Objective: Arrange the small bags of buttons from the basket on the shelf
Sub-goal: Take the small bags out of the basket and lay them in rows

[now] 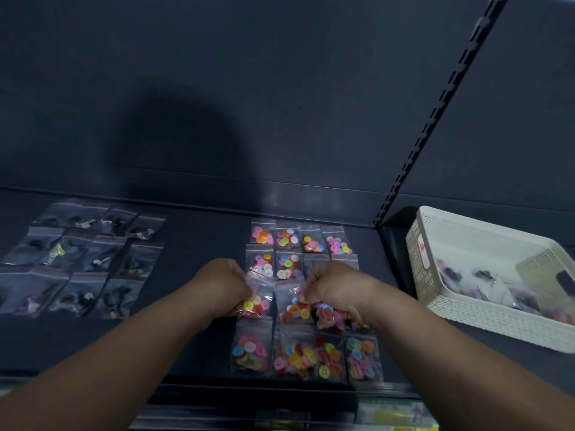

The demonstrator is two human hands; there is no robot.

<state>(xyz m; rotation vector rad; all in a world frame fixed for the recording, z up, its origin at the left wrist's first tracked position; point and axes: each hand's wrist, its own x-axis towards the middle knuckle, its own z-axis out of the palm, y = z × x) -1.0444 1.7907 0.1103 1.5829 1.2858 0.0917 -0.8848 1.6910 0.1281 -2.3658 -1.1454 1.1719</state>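
Observation:
Small clear bags of coloured buttons point(287, 239) lie in a grid of rows on the dark shelf point(199, 241). My left hand point(224, 284) grips one bag of buttons point(256, 301) at the left end of the third row. My right hand point(334, 289) pinches another bag of buttons point(295, 306) just to its right, over the same row. A white perforated basket point(485, 309) stands on the shelf at the right with more bags inside.
A second group of clear bags with dark contents point(81, 259) covers the shelf's left part. A slotted upright point(435, 113) rises behind the basket. The shelf's front edge point(249, 390) runs below the nearest row of bags.

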